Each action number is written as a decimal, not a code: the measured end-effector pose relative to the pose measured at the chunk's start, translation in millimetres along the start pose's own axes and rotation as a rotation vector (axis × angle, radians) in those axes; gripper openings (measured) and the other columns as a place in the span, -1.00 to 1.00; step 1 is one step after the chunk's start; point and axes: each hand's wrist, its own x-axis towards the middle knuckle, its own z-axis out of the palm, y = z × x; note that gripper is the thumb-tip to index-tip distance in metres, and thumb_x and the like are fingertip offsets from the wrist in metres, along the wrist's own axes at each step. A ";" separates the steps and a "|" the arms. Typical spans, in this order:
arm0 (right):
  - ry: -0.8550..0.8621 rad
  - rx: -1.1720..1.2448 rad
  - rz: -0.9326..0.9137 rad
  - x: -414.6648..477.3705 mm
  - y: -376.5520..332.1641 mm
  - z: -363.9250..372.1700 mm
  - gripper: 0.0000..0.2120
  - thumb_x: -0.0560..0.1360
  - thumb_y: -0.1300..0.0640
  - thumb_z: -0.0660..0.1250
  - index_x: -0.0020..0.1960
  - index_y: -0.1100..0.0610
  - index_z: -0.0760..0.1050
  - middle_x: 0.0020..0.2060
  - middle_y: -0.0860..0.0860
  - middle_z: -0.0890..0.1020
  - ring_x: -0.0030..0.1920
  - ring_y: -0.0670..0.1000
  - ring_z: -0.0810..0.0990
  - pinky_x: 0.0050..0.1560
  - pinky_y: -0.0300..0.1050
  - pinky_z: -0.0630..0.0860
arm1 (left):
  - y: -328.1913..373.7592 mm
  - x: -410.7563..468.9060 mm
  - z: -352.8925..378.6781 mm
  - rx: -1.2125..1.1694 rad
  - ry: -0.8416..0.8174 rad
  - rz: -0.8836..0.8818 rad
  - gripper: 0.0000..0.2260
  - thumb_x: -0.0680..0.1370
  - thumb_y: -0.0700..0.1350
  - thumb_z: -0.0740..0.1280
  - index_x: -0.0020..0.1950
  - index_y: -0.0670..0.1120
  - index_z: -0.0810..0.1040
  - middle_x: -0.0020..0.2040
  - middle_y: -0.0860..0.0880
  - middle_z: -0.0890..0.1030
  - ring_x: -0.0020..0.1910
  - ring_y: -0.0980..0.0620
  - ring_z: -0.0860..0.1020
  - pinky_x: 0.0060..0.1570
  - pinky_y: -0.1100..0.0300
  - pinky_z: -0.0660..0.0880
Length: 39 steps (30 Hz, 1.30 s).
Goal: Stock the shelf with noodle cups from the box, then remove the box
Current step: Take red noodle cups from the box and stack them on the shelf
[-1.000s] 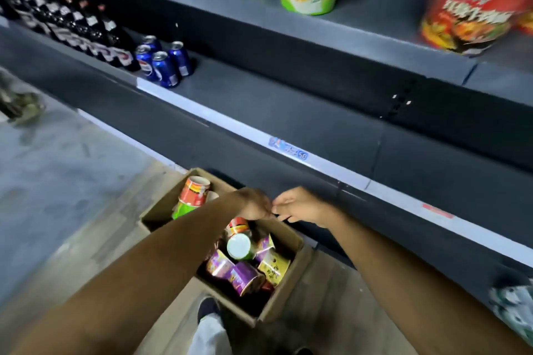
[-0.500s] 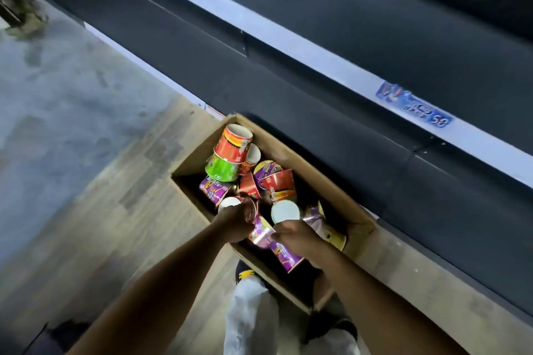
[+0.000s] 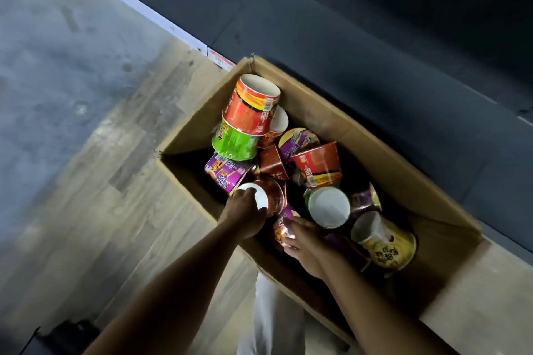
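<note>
Box: An open cardboard box (image 3: 360, 130) sits on a wood-plank floor (image 3: 101, 196). Its far long side is against the base of a dark shelf unit (image 3: 375, 23).

Contents: Noodle cups (image 3: 317, 164) in red, green, purple and yellow wrappers lie jumbled in the bottom of the box, most tipped on their sides.

Stack: In the far left corner an orange-red cup (image 3: 251, 106) stands base-up, nested over a green cup (image 3: 235, 143). It rises above the box rim.

Right end: A yellow cup (image 3: 383, 242) lies tilted, just beside a white-based cup (image 3: 328, 207) whose bottom faces the camera.

Left hand: The left hand (image 3: 245, 210) reaches in over the near wall. Its fingers curl over the white base of a dark red cup (image 3: 274, 196) lying on its side, and it grips that end.

Right hand: The right hand (image 3: 305, 242) is palm down inside the box, its fingers wrapped round a purple cup (image 3: 284, 225) just beside the dark red one.

Arms: Both bare forearms stretch up from the lower edge of the view and converge on the near side of the box.

Foreground: A pale trouser leg (image 3: 274, 311) shows between the arms.
</note>
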 end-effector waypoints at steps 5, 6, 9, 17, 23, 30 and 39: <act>-0.067 0.158 0.067 51.9 -0.2 23.2 -0.47 0.56 0.07 0.29 0.47 0.10 0.20 0.37 0.21 0.34 0.39 0.20 0.33 0.37 0.06 0.26 | -4.2 57.1 20.6 0.003 0.020 0.090 -0.53 0.57 0.03 0.24 0.43 -0.14 0.34 0.42 -0.16 0.36 0.37 -0.15 0.36 0.29 0.07 0.34; -0.079 0.167 0.061 59.4 0.1 26.8 -0.45 0.56 0.06 0.28 0.49 0.09 0.17 0.42 0.23 0.28 0.42 0.23 0.28 0.38 0.08 0.25 | -4.4 66.5 23.1 0.007 0.040 0.096 -0.57 0.58 0.03 0.22 0.39 -0.14 0.39 0.40 -0.16 0.38 0.35 -0.15 0.39 0.26 0.07 0.37; -0.047 0.206 0.045 81.1 3.9 35.3 -0.53 0.56 -0.03 0.26 0.40 0.13 0.31 0.40 0.19 0.36 0.40 0.24 0.33 0.32 0.15 0.34 | -5.4 87.4 29.0 0.042 0.071 0.104 -0.63 0.59 0.02 0.18 0.33 -0.15 0.44 0.35 -0.15 0.45 0.29 -0.16 0.44 0.22 0.06 0.38; -0.053 0.381 0.121 120.7 10.0 51.7 -0.62 0.59 -0.13 0.11 0.24 0.10 0.43 -0.06 0.08 0.56 -0.02 0.11 0.53 0.10 0.04 0.44 | 7.7 98.8 38.7 0.433 0.042 0.027 -0.64 0.58 0.07 0.12 0.30 -0.07 0.41 0.24 -0.13 0.52 0.20 -0.13 0.50 0.30 -0.01 0.16; -0.034 0.418 0.050 116.0 8.2 61.0 -0.69 0.60 -0.02 0.14 0.25 0.08 0.46 0.12 0.11 0.58 0.08 0.12 0.54 0.03 0.03 0.50 | 12.5 98.8 34.3 0.371 0.015 -0.046 -0.61 0.58 0.02 0.13 0.36 -0.08 0.41 0.31 -0.16 0.47 0.29 -0.19 0.41 0.27 0.00 0.27; 0.037 0.369 -0.023 71.8 -2.7 56.1 -0.43 0.28 -0.09 0.50 0.24 -0.02 0.44 0.21 0.06 0.53 0.22 0.13 0.50 0.22 0.17 0.45 | 6.4 73.6 -0.6 0.070 0.070 -0.138 -0.63 0.59 0.00 0.19 0.29 -0.21 0.44 0.25 -0.23 0.47 0.22 -0.26 0.45 0.17 -0.03 0.41; -0.012 0.051 -0.369 -36.9 -24.1 19.7 -0.65 0.53 0.42 0.23 0.31 0.39 0.41 -0.12 -0.09 0.52 -0.17 -0.16 0.61 -0.17 -0.49 0.45 | 28.9 -2.9 -36.9 -0.214 0.031 -0.183 -0.53 0.46 0.16 0.29 0.16 -0.17 0.55 0.13 -0.25 0.52 0.10 -0.25 0.50 -0.04 0.08 0.42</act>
